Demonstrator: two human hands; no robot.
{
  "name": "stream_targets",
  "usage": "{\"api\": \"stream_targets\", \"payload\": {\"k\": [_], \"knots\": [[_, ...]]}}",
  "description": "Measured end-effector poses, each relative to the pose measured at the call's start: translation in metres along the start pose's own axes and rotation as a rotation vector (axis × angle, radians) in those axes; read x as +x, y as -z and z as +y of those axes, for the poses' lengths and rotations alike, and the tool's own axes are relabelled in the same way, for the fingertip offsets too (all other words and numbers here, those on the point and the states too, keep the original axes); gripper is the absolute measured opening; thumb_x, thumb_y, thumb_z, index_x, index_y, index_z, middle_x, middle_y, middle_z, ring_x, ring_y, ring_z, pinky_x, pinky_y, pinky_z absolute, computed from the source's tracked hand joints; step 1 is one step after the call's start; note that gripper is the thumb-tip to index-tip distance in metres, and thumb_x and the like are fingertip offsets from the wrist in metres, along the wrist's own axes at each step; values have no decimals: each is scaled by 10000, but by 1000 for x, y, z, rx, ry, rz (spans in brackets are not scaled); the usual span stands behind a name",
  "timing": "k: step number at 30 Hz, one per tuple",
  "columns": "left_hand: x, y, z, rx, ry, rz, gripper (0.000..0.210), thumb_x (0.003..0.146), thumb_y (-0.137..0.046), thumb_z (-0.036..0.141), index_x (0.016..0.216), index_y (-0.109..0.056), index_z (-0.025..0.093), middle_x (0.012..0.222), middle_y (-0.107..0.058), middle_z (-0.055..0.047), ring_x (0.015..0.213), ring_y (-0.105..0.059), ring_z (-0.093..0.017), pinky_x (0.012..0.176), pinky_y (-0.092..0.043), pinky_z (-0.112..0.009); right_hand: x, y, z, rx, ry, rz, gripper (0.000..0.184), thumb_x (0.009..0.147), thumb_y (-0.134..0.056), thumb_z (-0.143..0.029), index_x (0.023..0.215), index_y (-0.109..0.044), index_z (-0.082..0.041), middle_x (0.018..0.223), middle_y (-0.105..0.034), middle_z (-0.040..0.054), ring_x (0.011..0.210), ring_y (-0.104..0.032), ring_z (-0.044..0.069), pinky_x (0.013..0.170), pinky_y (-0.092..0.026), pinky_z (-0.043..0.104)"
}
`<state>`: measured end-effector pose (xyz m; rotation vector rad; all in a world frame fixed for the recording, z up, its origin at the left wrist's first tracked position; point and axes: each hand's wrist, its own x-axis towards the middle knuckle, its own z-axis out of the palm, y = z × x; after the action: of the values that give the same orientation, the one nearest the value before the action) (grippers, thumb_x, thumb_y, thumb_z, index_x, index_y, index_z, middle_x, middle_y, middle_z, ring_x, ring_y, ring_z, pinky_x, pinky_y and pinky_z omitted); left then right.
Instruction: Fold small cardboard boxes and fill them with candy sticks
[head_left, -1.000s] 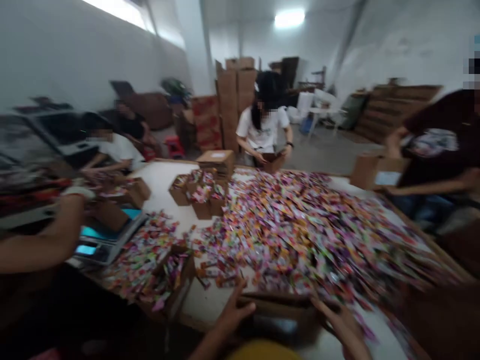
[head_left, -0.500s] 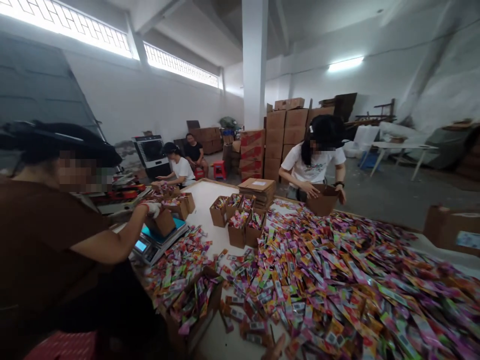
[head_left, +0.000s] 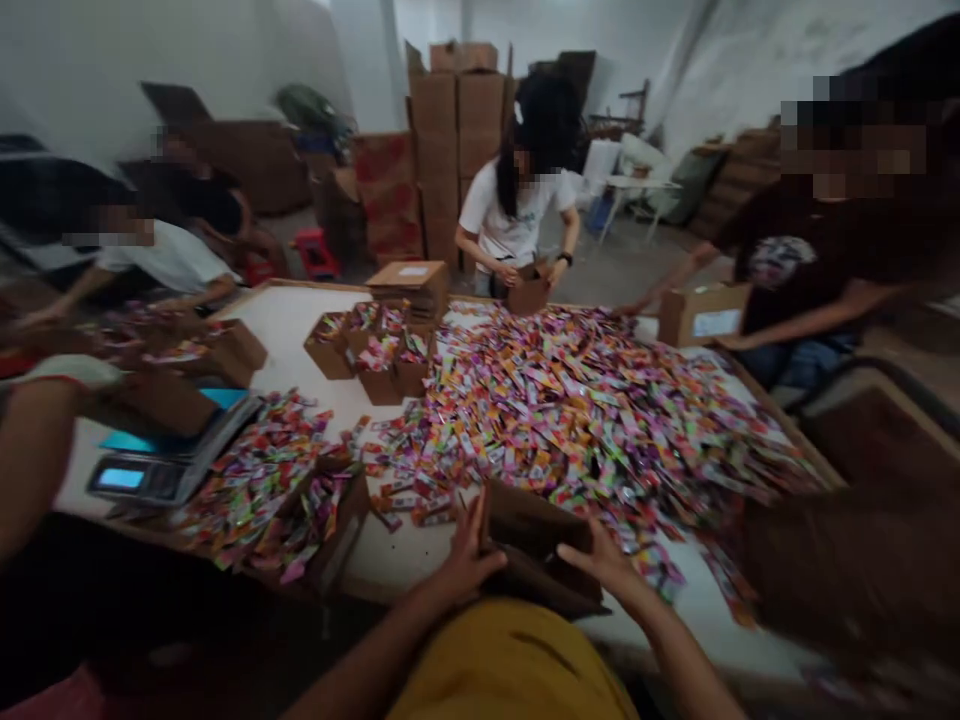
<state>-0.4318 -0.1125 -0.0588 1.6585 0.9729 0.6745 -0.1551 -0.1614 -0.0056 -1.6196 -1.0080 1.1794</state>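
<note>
Close to my body at the table's near edge, an open brown cardboard box is held between my two hands. My left hand grips its left side, thumb over the edge. On the opposite side, my right hand has its thumb inside the rim and its fingers outside. No packets show inside the dark box. Just beyond it spreads a large heap of small colourful packets. To the left of my left hand stands a box filled with packets.
A digital scale sits at the left, where a co-worker's gloved hand holds a box. Several filled boxes stand mid-table beside stacked flat cardboard. Co-workers surround the table. A large carton is at the right.
My view has swung right and down. Both my hands now show, holding the open box; earlier only some fingers appeared at the bottom edge. A co-worker at the right has come into view.
</note>
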Motion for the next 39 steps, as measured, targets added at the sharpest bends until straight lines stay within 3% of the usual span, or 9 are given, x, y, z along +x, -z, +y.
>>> {"api": "stream_targets", "payload": {"k": [4, 11, 15, 19, 24, 27, 31, 34, 39], "knots": [[-18, 24, -1, 279, -189, -10, 990, 718, -657, 694, 1536, -280, 283, 1617, -239, -125, 1487, -152, -366, 1196, -131, -529, -24, 22, 10, 290, -114, -303, 589, 646, -796, -473, 1170, -686, -229, 1221, -674, 131, 1170, -599, 300, 1010, -447, 481], [-17, 36, 17, 522, -273, -205, 850, 774, -653, 623, 1494, -385, 259, 1591, -283, -153, 1452, -225, -378, 1165, -212, -567, 3, -31, 60, -135, 24, 257, 622, 401, -872, -397, 953, -695, -173, 1012, -707, 92, 1040, -611, 315, 976, -457, 490], [0, 33, 15, 493, -185, -72, 541, 802, -664, 554, 1256, -660, 261, 1401, -527, -115, 1332, -389, -341, 1112, -317, -545, 18, -41, 53, -231, 106, 173, 590, 429, -859, -343, 972, -711, -165, 1050, -711, 100, 1054, -624, 313, 986, -458, 481], [-5, 18, -5, 238, -98, 221, 231, 815, -657, 386, 938, -688, 193, 1151, -597, -96, 1155, -524, -278, 1030, -418, -473, 0, -33, 27, -254, 232, -31, 428, 690, -762, -442, 1054, -741, -218, 1117, -721, 93, 1064, -650, 290, 975, -480, 466], [-23, 5, -15, 221, -33, 549, 533, 707, -753, 390, 1138, -525, 176, 1283, -442, -139, 1239, -447, -299, 1058, -388, -491, -35, -28, 8, -481, 384, -212, 520, 812, -712, -470, 1299, -628, -306, 1294, -650, 76, 1207, -584, 285, 1057, -425, 460], [-26, 9, 0, 473, -116, 416, 583, 777, -714, 395, 1282, -524, 177, 1483, -311, -186, 1405, -265, -373, 1144, -220, -576, -45, -27, 10, -662, 440, -285, 521, 848, -683, -466, 1344, -575, -347, 1411, -556, 72, 1286, -511, 299, 1092, -376, 494], [-15, 13, 25, 728, -346, -32, 199, 910, -523, 220, 1003, -692, 270, 1325, -585, -71, 1326, -403, -313, 1153, -12, -654, -43, -42, 21, -829, 526, -182, 223, 868, -655, -282, 1064, -761, -271, 1316, -599, 109, 1189, -535, 298, 1017, -424, 485], [2, 7, 29, 776, -426, -169, 227, 913, -470, 162, 902, -685, 235, 1091, -660, -66, 1127, -522, -250, 1151, -169, -613, -36, -59, 27, -925, 562, -125, 262, 870, -551, -113, 988, -763, -215, 1157, -649, 113, 1061, -536, 264, 908, -450, 436], [17, -7, 16, 808, -399, -144, 251, 918, -448, 177, 940, -697, 204, 1138, -592, -116, 1106, -493, -264, 1091, -333, -515, -36, -74, 36, -1091, 519, -153, 293, 922, -463, -134, 1103, -693, -138, 1234, -603, 141, 1097, -453, 300, 911, -381, 481]]}}
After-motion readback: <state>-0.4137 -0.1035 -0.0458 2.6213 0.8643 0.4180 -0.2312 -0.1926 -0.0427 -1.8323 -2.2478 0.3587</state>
